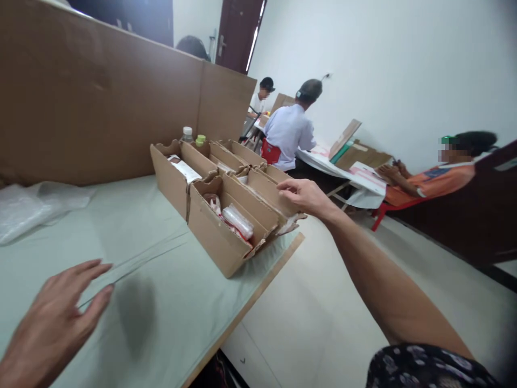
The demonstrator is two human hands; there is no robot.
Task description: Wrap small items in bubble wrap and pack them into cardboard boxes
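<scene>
My left hand [60, 312] is over the pale green tablecloth [161, 302], thumb and fingers apart, holding nothing. Thin dark lines, creases or strings, run across the cloth beside it; I cannot tell which. At the far right of a group of open cardboard boxes [210, 234] is my right hand [301, 195], its fingers curled together over a box's edge. Whatever is in those fingers, if anything, is hidden. Inside the nearest box lie a clear plastic-wrapped packet [238, 220] and red-and-white packaging [214, 202]. A white packet [184, 170] rests in the box behind it.
A tall cardboard panel [100, 102] borders the table's far side. Clear plastic wrap [36, 207] lies at left. Behind the boxes stand a white-capped bottle [187, 133] and a green-capped one [201, 139]. The table edge [250, 299] runs along the right; people sit at other tables beyond.
</scene>
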